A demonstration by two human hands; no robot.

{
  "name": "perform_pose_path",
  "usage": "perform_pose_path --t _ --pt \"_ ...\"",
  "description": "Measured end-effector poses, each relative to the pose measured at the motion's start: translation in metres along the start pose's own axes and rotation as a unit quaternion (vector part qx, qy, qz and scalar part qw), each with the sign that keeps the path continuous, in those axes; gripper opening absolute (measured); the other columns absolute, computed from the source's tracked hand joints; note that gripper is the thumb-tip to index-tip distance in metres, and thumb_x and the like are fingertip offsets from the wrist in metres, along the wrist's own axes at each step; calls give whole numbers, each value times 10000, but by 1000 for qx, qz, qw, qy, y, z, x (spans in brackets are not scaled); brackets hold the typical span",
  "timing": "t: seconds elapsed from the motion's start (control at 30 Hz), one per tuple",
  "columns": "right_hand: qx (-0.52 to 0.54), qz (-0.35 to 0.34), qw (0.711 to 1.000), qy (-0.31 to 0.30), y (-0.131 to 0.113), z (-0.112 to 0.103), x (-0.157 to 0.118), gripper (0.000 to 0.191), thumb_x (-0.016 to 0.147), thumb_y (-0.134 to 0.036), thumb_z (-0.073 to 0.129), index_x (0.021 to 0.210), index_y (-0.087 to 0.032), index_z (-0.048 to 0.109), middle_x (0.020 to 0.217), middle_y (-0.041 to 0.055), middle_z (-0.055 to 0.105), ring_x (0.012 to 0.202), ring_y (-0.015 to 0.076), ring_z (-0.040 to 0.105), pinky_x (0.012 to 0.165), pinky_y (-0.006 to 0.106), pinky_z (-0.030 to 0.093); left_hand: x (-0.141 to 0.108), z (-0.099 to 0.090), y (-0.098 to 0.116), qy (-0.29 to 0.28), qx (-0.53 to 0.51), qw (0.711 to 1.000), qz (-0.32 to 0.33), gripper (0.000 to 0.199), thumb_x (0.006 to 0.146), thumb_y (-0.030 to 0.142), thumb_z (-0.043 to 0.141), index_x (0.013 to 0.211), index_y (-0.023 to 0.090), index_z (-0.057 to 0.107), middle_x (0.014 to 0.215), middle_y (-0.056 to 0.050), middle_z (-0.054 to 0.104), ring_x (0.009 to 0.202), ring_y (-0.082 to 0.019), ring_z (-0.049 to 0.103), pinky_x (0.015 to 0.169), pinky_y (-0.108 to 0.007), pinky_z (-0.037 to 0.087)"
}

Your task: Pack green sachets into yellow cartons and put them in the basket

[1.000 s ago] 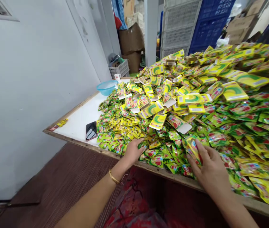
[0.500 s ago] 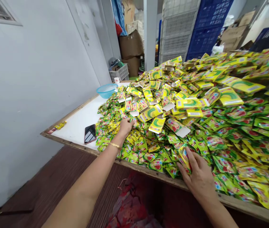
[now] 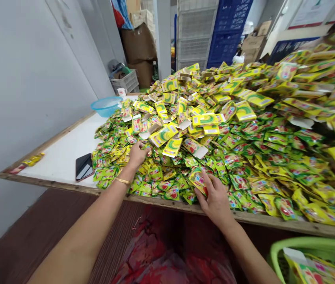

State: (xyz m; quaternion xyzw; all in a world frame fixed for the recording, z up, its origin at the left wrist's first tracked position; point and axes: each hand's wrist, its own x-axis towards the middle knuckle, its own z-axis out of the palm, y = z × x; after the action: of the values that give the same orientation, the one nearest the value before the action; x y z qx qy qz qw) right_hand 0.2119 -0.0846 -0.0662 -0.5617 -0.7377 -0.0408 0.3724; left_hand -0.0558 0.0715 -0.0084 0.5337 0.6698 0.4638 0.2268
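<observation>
Glossy, crinkled plastic packets (image 3: 240,182) and smooth printed-card boxes (image 3: 164,135) fill mid-frame; at left, rough wooden edging (image 3: 43,182) borders the smooth table (image 3: 58,152); upper left, a translucent plastic basin (image 3: 105,107).

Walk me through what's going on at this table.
A person is handling small packets at a table heaped with them. The right hand holds at least one yellow-green packet near the front edge. The left hand is reaching into the pile, fingers bunched; whether it grips anything is unclear. Yellow cartons lie over the packets farther back. A phone and a blue basin sit at the left.
</observation>
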Motion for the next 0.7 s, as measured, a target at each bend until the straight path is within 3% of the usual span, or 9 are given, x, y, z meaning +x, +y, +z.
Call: perform_pose_path --t 0.1,0.17,0.23,0.3,0.4,0.47,0.57,0.7 --pt "112 102 988 33 -10 -6 7 671 855 -388 516 1450 -249 240 1140 114 490 1017 240 540 871 411 471 -8 -14 -5 66 -66 995 -22 278 619 223 637 585 195 363 557 80 329 532 -78 326 512 -201 270" --pt "234 196 951 48 -17 -10 14 804 817 -435 561 1472 -244 136 1098 95 507 913 215 586 796 373 505 -16 -26 -8 81 -143 984 -67 281 618 261 643 628 199 370 565 81 362 522 -75 373 491 -187 311" --pt "352 277 892 55 -22 -12 21 903 769 -474 611 1469 -247 88 1048 71 530 791 184 609 700 333 523 -28 -37 -11 62 -204 971 -108 285 615 288 651 663 202 383 581 72 434 526 -83 449 479 -187 375" --pt "424 330 841 68 -24 -11 26 900 717 -498 658 1434 -260 170 1019 50 550 737 165 611 677 321 524 -44 -44 -12 37 -219 967 -128 260 624 283 651 682 200 412 611 48 516 549 -102 519 484 -208 439" --pt "452 379 800 114 -26 -8 29 816 638 -510 722 1306 -236 342 987 41 576 780 173 611 710 323 520 -70 -46 -12 -34 -267 947 -176 173 654 222 634 747 200 489 669 20 591 554 -105 553 505 -233 485" --pt "438 401 793 133 -27 -6 28 785 600 -516 746 1228 -208 390 938 44 583 788 185 605 688 316 517 -85 -43 -11 -107 -293 929 -198 164 676 211 618 817 203 535 700 10 611 540 -98 547 510 -236 490" --pt "404 389 817 136 -27 -5 18 771 597 -515 744 1208 -201 395 971 58 572 788 185 597 687 325 518 -102 -35 -12 -178 -280 925 -185 236 687 248 624 910 193 573 683 10 608 557 -109 561 525 -234 487" --pt "354 299 885 49 -16 0 -3 632 684 -479 687 1198 -205 442 1064 82 567 886 207 595 788 373 510 -120 -21 -17 -198 -108 974 -23 218 709 228 596 919 173 623 779 -15 666 791 -172 627 737 -293 507"
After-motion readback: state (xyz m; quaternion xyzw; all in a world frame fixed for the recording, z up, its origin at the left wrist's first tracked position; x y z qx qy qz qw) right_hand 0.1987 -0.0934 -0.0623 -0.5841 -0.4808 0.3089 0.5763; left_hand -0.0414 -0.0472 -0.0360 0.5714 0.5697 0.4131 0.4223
